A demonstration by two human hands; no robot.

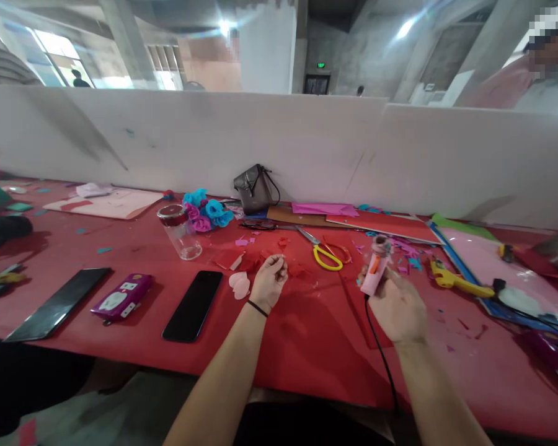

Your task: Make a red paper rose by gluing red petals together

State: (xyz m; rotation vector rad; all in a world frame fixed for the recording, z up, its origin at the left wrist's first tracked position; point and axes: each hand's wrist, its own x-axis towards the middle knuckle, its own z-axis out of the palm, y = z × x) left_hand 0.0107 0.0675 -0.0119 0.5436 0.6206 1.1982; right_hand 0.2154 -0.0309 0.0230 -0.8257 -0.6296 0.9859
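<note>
My left hand (270, 282), with a dark band at the wrist, is closed in a pinch over the red table (307, 353); whatever is between its fingertips is too small to make out. Beside it on the left lie pale pink paper petals (240, 285), with red paper scraps (299, 270) around its fingertips. In my right hand (395, 303) is a pink handheld tool (374, 269) with an orange trigger, held upright, a black cord hanging from its lower end. Between and beyond the hands rest yellow-handled scissors (327, 257).
A black phone (193, 306), a purple case (122, 298), a clear jar (181, 233) and blue and purple paper flowers (207, 212) are on the left. A dark pouch (255, 189) leans on the white partition (190, 136). A yellow glue gun (460, 280) lies right.
</note>
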